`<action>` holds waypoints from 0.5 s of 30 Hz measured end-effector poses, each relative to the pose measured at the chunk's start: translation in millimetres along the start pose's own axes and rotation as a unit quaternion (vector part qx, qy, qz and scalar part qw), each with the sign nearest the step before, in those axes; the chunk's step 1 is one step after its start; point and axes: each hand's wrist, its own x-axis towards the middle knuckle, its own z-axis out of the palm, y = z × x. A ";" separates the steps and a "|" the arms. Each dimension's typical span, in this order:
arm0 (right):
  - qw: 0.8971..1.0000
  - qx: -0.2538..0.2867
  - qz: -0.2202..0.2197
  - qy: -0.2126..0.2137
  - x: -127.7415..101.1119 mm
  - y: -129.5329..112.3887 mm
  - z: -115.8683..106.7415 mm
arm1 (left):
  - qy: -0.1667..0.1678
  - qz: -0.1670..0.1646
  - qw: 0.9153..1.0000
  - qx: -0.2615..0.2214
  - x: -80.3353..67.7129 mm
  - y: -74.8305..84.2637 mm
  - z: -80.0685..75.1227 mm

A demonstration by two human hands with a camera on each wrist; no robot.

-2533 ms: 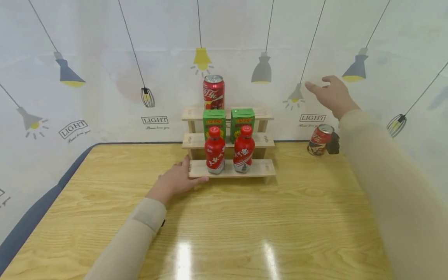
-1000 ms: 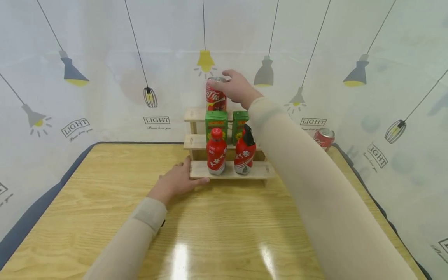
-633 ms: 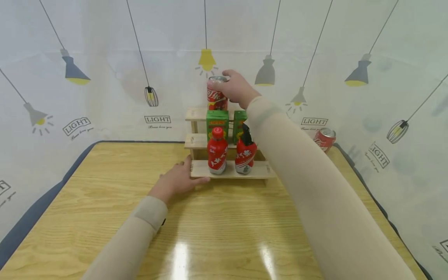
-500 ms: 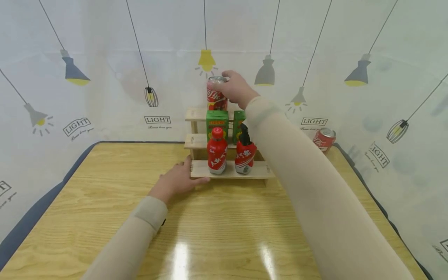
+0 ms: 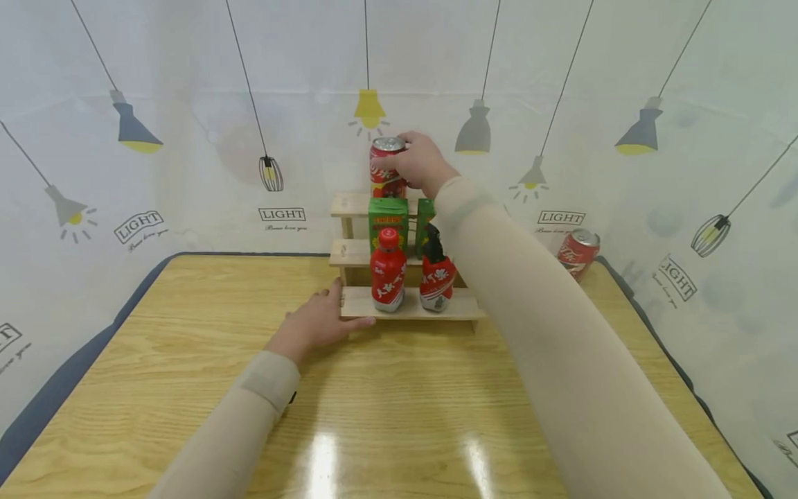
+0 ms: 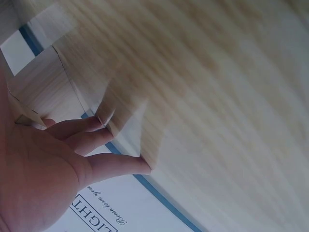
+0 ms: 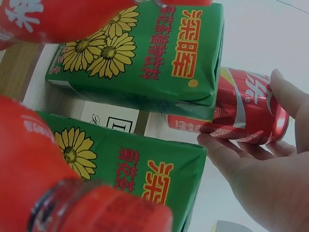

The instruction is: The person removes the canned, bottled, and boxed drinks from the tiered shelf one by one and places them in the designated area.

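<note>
Where the head view looks down the surface point(image 5: 187, 333), the upright red can point(image 5: 386, 166) stands at twelve o'clock on the rack's point(image 5: 411, 305) top step, long axis vertical, the right hand point(image 5: 420, 163) wrapped round it from three o'clock; earlier that hand hung open well right. In the left wrist view, the left hand point(image 6: 43, 164) lies flat, fingers straight against the rack's end, unchanged. In the right wrist view, fingers point(image 7: 227, 157) and thumb curl round the can behind two green cartons point(image 7: 140, 58).

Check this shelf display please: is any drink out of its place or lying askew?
Yes, one. A second red can sits tilted on the table by the right backdrop, apart from the wooden stepped shelf. On the shelf, the bottles, green cartons and the top can, gripped by the right hand, stand upright.
</note>
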 end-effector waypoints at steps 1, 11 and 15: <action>1.000 0.003 0.002 0.003 0.3 -0.2 0.5 | 0.000 0.000 1.000 0.000 -0.1 -0.1 0.0; 1.000 -0.013 0.014 0.004 0.1 1.3 -5.3 | -0.001 0.000 1.000 -0.001 0.6 -0.6 1.3; 1.000 -0.011 0.004 0.005 -0.6 5.1 -12.3 | 0.000 -0.001 1.000 -0.003 1.4 0.0 2.3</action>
